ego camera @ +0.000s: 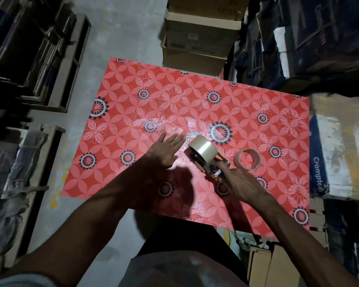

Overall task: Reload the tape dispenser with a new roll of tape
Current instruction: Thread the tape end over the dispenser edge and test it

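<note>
A hand-held tape dispenser (pixel 210 165) lies on the red flowered table (pixel 257 125), with a full roll of clear tape (pixel 202 148) mounted on its wheel. My right hand (pixel 239 183) grips the dispenser at its handle end. To the left of the roll hovers my left hand (pixel 165 149), flat, fingers spread, holding nothing. An almost bare cardboard tape core (pixel 247 158) lies on the table just right of the dispenser. Crumpled clear wrapping (pixel 170 125) rests beyond my left hand.
Stacked cardboard boxes (pixel 201 34) stand behind the table. Blue and white cartons (pixel 340 146) crowd its right side. Wooden racks with wrapped goods (pixel 39 59) line the left, across a strip of grey floor (pixel 116 38).
</note>
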A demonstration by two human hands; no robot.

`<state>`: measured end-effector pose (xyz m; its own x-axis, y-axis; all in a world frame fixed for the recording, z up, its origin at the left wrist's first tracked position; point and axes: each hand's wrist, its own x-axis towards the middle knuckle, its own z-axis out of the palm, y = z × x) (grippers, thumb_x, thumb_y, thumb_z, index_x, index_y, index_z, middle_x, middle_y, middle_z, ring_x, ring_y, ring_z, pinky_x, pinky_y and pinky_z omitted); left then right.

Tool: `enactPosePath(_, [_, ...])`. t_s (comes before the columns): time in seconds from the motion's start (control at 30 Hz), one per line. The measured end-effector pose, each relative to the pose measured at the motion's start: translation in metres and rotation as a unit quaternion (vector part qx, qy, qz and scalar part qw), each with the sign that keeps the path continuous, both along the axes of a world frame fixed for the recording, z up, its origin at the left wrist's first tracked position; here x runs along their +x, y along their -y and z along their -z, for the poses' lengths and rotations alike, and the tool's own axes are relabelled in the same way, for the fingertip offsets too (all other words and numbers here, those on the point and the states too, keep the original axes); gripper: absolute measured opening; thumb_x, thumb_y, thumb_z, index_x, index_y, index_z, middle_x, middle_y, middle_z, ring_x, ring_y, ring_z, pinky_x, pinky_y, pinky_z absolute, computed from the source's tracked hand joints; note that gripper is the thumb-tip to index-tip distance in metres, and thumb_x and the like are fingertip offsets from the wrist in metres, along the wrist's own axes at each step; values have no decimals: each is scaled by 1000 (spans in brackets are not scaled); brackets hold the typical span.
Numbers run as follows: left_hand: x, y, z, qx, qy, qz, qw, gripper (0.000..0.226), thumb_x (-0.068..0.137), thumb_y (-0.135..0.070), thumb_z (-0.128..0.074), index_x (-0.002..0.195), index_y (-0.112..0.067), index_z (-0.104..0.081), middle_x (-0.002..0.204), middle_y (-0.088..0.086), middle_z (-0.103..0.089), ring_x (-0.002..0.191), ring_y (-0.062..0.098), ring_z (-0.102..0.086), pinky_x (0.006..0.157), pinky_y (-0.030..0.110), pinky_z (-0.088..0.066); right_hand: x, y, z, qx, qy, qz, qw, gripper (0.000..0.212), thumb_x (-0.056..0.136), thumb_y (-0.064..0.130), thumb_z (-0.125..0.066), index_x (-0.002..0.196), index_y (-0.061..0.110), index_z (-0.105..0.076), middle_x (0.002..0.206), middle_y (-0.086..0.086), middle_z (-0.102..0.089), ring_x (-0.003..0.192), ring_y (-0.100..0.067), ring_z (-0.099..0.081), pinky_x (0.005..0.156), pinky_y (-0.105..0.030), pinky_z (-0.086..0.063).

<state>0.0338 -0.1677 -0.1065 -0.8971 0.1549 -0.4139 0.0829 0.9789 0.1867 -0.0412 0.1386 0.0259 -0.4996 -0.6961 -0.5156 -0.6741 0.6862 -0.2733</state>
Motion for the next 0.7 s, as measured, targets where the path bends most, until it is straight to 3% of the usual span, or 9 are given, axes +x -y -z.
enactPosePath(0.13, [0, -9, 4, 36, -6, 36, 999, 91, 93, -72, -14, 165, -17, -10, 173, 7, -7, 160, 30, -4, 122, 68, 5, 1, 24, -12, 48, -10, -14, 999, 57, 97, 4, -60, 141, 23, -29, 65, 1, -46, 57, -26, -48, 50, -43, -35])
enactPosePath(0.23, [3, -14, 4, 15, 1, 37, 999, 87, 92, -70, -15, 164, -21, -18, 173, 8, -12, 160, 30, -5, 120, 72, 3, 1, 39, -18, 70, -20, -26, 997, 59, 96, 5, -60, 143, 23, -30, 79, -7, -59, 69, -31, -59, 52, -37, -37])
enactPosePath(0.37, [-3, -18, -7, 4, 46, -4, 999, 84, 94, -70, -39, 164, -29, -17, 174, 0, -9, 160, 24, 1, 115, 80, -1, -11, 63, -28, 92, -19, -40, 995, 42, 106, 24, -53, 144, 21, -36, 74, -4, -51, 67, -30, -61, 61, -42, -56])
enactPosePath(0.47, [-5, -22, -8, 1, 74, -17, 997, 93, 86, -80, -45, 162, -32, -20, 173, -3, -12, 160, 23, 0, 112, 83, -2, -19, 81, -39, 126, -16, -64, 990, 48, 104, 36, -58, 144, 20, -38, 79, -4, -49, 74, -30, -57, 65, -39, -51])
enactPosePath(0.6, [-7, -26, -8, 1, 85, -23, 996, 100, 80, -86, -47, 162, -35, -20, 172, -4, -18, 160, 21, -2, 111, 84, 2, -18, 103, -43, 161, -37, -83, 983, 43, 106, 33, -55, 144, 15, -45, 107, -14, -65, 94, -33, -66, 71, -35, -44])
enactPosePath(0.7, [-9, -23, -10, 19, 89, -29, 995, 102, 79, -88, -47, 163, -38, -15, 173, -6, -14, 160, 21, 0, 110, 85, 3, -18, 118, -47, 179, -20, -66, 981, 43, 106, 31, -56, 144, 13, -47, 129, -14, -65, 116, -32, -66, 78, -35, -44])
